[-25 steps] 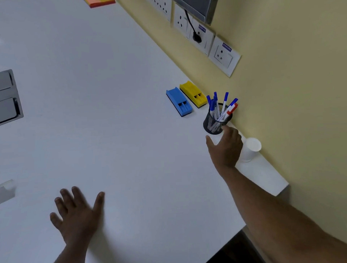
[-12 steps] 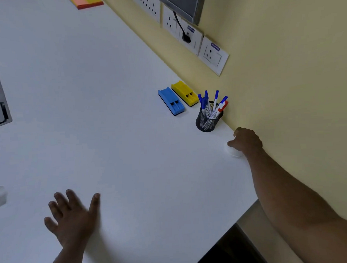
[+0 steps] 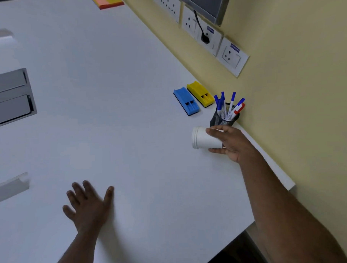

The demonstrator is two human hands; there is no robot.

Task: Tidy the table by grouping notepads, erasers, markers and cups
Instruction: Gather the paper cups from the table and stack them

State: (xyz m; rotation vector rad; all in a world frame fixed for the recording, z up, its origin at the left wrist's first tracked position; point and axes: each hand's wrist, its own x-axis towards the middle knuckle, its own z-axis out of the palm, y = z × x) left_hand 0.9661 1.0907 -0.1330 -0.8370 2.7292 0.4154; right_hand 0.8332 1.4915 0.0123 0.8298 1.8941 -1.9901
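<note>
My right hand (image 3: 231, 143) grips a white paper cup (image 3: 203, 138), held tilted on its side with the rim pointing left, just above the white table (image 3: 111, 98). Right behind it stands a black mesh holder (image 3: 223, 118) full of blue-capped markers and one red-capped one. A blue eraser (image 3: 186, 101) and a yellow eraser (image 3: 200, 94) lie side by side to the holder's left. A yellow and orange notepad (image 3: 107, 0) lies at the far edge of the view. My left hand (image 3: 88, 204) rests flat on the table, fingers spread, holding nothing.
A yellow wall (image 3: 296, 86) with white sockets (image 3: 232, 56) and a plugged black cable runs along the table's right side. A grey metal cable box (image 3: 8, 96) is set in the table at left. The table's near corner (image 3: 290, 186) lies by my right forearm.
My right hand closed on the white cup by the wall, lifted it and carried it left, tipping it sideways. The left hand stayed flat on the table.
</note>
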